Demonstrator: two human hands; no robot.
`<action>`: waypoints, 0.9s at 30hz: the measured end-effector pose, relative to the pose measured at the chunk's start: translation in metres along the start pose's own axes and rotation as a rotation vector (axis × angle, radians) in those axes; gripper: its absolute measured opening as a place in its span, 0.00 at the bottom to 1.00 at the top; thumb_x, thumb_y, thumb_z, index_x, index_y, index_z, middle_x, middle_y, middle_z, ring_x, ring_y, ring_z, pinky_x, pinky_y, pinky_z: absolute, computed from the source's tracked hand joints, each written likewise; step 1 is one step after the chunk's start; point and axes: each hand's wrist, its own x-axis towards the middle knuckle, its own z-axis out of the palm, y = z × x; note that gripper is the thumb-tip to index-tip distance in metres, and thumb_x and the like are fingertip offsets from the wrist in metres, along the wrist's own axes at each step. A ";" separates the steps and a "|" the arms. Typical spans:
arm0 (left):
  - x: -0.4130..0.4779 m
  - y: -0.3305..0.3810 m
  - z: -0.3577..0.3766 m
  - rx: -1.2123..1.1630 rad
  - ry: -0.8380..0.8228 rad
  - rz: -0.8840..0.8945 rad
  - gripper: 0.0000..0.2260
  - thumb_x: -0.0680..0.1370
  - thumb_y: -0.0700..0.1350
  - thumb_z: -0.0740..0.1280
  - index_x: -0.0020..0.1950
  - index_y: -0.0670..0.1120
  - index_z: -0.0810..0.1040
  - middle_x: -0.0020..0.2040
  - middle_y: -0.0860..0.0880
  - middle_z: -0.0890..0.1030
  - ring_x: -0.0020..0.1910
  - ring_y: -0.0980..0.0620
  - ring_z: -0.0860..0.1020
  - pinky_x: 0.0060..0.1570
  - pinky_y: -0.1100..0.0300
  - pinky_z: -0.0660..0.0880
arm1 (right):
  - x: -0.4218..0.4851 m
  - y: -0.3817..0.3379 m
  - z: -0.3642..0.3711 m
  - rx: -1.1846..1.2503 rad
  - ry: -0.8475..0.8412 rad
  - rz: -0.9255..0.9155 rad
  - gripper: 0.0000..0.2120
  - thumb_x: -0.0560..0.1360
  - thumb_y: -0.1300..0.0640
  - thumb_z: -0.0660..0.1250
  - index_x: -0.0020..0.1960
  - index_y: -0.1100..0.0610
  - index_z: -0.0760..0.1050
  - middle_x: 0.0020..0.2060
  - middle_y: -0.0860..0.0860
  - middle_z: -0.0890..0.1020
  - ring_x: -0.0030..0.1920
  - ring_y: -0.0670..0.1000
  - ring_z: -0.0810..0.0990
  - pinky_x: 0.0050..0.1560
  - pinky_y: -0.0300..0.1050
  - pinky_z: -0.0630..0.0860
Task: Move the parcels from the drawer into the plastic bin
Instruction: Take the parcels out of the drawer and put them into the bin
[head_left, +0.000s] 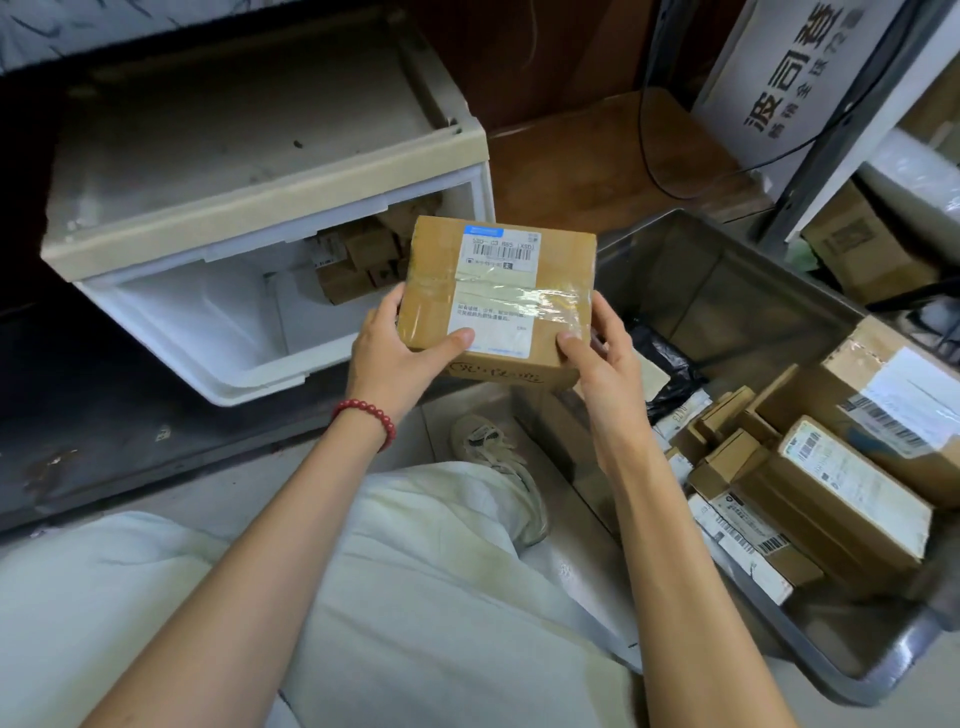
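Between the pulled-out drawer and the bin, a squat brown cardboard parcel is being held in the air by both hands, above the person's bent knee. The left hand is gripping its near left corner, thumb lying across the top face and fingers curling underneath; the right hand is gripping the near right corner in the same way. The parcel's matte top is carrying a white shipping label with a blue strip and a barcode, and a glossy, wrinkled band of clear tape is crossing its middle; an oval printed mark is showing on its near side. Behind and to the left, the smooth white plastic drawer is standing open under a scuffed beige cabinet top, with several small brown cardboard boxes lying at its far right corner. To the right, the translucent grey plastic bin is holding a heap of labelled cardboard parcels of mixed sizes at its near end, beside a crumpled black plastic bag. A string of round red beads is circling the left wrist.
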 end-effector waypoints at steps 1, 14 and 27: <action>0.002 0.005 0.008 0.003 -0.016 0.019 0.35 0.69 0.54 0.75 0.73 0.52 0.65 0.66 0.51 0.73 0.63 0.52 0.71 0.63 0.53 0.71 | 0.002 -0.001 -0.008 0.010 0.030 -0.007 0.26 0.80 0.58 0.64 0.75 0.46 0.62 0.69 0.48 0.70 0.64 0.41 0.73 0.53 0.34 0.77; 0.059 0.050 0.132 0.162 -0.302 0.183 0.33 0.67 0.51 0.78 0.69 0.50 0.70 0.62 0.52 0.77 0.59 0.53 0.74 0.56 0.61 0.70 | 0.044 0.024 -0.106 -0.084 0.294 0.063 0.29 0.80 0.57 0.64 0.77 0.47 0.57 0.71 0.48 0.69 0.62 0.45 0.75 0.63 0.50 0.76; 0.122 0.023 0.254 0.358 -0.564 0.174 0.29 0.68 0.51 0.76 0.66 0.46 0.72 0.62 0.46 0.73 0.63 0.48 0.70 0.55 0.66 0.63 | 0.113 0.073 -0.145 -0.228 0.545 0.166 0.35 0.74 0.62 0.70 0.76 0.53 0.58 0.69 0.49 0.70 0.62 0.44 0.70 0.59 0.38 0.68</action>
